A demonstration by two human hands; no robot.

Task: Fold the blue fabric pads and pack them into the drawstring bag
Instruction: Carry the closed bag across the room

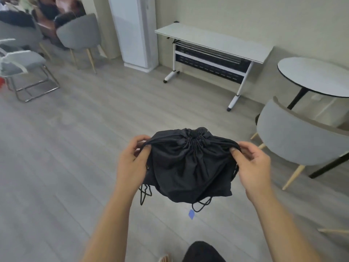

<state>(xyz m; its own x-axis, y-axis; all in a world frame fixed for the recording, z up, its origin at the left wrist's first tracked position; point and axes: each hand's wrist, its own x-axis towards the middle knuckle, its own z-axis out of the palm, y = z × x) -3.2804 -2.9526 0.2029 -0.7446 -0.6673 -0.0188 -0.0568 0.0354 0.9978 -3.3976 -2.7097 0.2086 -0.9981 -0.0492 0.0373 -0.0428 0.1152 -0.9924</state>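
Left hand and right hand pinch the cords either side of the cinched black drawstring bag — held above grey plank floor, round table beyond the bag's right.

Grey wood-look planks cover the floor, under soft, even light. Along the pale far wall stands a long white folding table on castors, with a dark panel under its top. Just left of it a tall white cabinet-like unit stands upright. On the right is a round white table on a black leg, with a grey padded chair on light wooden legs just beside it. At the far left sits another grey chair of the same kind. Nearer on that side is a pale chair on a chrome frame. Behind those, dark blurred shapes I cannot make out.
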